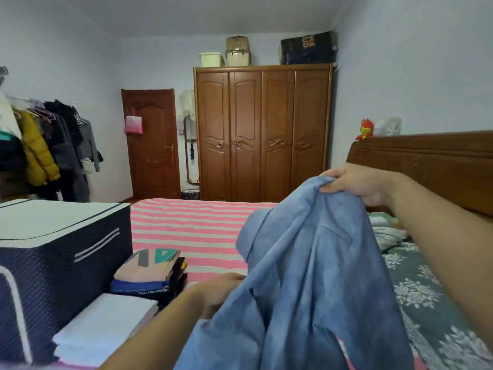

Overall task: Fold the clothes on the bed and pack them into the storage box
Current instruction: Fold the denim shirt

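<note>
Your right hand [357, 182] pinches a bunched fold of the blue shirt [306, 263] and holds it up over the bed [192, 225], its grip curled tight on the cloth. Your left hand [221, 292] sits low at the shirt's edge, blurred and partly hidden, so you cannot tell whether its grip is spread or holding cloth. The storage box [53, 263] stands on the bed at the left, with a stack of folded clothes [152, 271] and a folded white piece [106, 327] just beside it.
</note>
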The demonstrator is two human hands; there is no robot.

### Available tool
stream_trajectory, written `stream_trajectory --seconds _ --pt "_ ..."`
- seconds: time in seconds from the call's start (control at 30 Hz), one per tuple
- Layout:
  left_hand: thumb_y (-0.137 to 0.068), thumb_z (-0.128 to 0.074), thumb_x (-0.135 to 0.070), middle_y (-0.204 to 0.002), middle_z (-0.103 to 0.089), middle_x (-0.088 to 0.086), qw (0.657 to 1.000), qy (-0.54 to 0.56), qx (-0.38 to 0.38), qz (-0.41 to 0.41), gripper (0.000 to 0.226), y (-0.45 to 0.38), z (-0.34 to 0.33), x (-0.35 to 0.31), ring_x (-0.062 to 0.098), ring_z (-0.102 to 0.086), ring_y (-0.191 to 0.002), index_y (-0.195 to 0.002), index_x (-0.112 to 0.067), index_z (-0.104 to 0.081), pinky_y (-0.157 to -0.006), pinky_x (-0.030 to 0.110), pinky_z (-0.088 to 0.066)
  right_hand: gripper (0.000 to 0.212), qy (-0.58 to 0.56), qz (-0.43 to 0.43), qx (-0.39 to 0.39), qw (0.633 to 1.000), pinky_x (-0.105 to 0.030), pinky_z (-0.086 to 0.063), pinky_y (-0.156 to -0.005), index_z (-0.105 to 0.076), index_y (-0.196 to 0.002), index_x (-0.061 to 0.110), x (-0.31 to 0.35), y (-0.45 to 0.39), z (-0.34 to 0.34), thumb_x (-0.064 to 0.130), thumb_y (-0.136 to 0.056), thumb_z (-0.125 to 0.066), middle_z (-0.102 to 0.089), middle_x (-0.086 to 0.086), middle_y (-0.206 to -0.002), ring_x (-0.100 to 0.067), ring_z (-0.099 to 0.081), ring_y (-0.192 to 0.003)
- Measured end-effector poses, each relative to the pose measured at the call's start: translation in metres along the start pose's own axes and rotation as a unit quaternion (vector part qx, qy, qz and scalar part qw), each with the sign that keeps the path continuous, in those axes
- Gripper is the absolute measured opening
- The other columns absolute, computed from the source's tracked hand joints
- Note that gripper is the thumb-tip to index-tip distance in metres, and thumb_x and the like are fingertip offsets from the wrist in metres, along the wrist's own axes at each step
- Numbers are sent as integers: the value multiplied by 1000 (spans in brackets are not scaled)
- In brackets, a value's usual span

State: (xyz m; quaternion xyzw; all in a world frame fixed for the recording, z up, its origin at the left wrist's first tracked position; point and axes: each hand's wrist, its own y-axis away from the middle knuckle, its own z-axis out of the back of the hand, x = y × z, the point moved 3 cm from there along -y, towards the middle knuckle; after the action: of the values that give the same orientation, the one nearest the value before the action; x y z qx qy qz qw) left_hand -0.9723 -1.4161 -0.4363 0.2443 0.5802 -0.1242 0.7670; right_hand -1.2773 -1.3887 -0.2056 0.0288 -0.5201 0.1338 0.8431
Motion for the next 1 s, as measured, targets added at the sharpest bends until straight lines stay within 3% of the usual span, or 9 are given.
stream_trajectory --seconds 0.23,0.33,0.43,0.53,0.57,0.67,0.77,0.9,1.0 --pt "-100 -62 -34 -91 -70 6 984 37 -139 -102 30 1 36 -8 21 -63 -88 -91 -6 -65 -84 38 -50 50 123 -178 -22 976 -45 -57 -90 -77 -102 5 -34 28 14 52 -85 -71 -76 -14 -103 -31 -73 -98" --pt "-103 -57 -33 -86 -66 8 954 -92 -230 -170 37 12 64 -57 24 -62 -85 -90 2 -61 -79 39 -47 30 286 -174 -22 942 -33 -56 -72 -80 -79 14 -39 29 15 41 -90 -72 -76 -1 -81 -20 -70 -80" --pt "-104 -54 -24 -95 -57 4 846 -200 -397 -295 27 34 76 -137 23 -56 -90 -84 -7 -59 -87 40 -46 31 410 44 -221 884 -31 -39 -62 -72 -66 23 -16 24 24 25 -97 -65 -66 5 -69 -23 -60 -76" --pt "-103 -56 -18 -126 -45 5 677 -217 -527 -465 13 80 47 -181 9 -47 -103 -95 -8 -56 -95 26 -43 14 480 258 -491 680 -36 -41 -61 -67 -91 11 -4 40 12 19 -100 -59 -62 -10 -88 -30 -57 -81" --pt "-102 -57 -16 -130 -45 -1 645 -247 -503 -519 3 91 34 -179 7 -47 -105 -99 -14 -56 -93 23 -43 10 500 302 -503 637 -37 -41 -58 -63 -92 8 -10 46 3 15 -99 -60 -58 -12 -87 -30 -53 -78" --pt "-97 -54 -15 -125 -52 -17 688 -314 -352 -552 23 87 14 -118 8 -50 -114 -113 -30 -60 -100 29 -43 10 601 338 -409 598 -41 -40 -57 -57 -88 5 -79 61 -10 -3 -88 -61 -51 -15 -83 -32 -49 -75" --pt "-81 -71 -26 -133 -56 14 596 -648 -209 -426 28 36 18 26 34 -52 -124 -105 -14 -65 -106 48 -42 24 688 208 -264 644 -44 -46 -63 -51 -88 15 -202 80 -18 7 -71 -67 -55 -14 -83 -35 -56 -78" --pt "-83 -53 -41 -106 -64 -3 736 -657 -36 -159 18 10 11 183 26 -67 -103 -96 -29 -59 -78 37 -51 36 671 -169 95 716 -39 -42 -102 -53 -127 40 -339 119 -61 39 -91 -58 -55 1 -130 -31 -51 -122" --pt "-88 -43 -37 -80 -63 0 777 -590 -105 -195 23 1 -4 184 29 -64 -78 -76 -23 -57 -61 38 -47 30 616 -188 39 764 -35 -46 -99 -67 -117 28 -369 133 -79 29 -93 -48 -60 -3 -129 -28 -56 -118"
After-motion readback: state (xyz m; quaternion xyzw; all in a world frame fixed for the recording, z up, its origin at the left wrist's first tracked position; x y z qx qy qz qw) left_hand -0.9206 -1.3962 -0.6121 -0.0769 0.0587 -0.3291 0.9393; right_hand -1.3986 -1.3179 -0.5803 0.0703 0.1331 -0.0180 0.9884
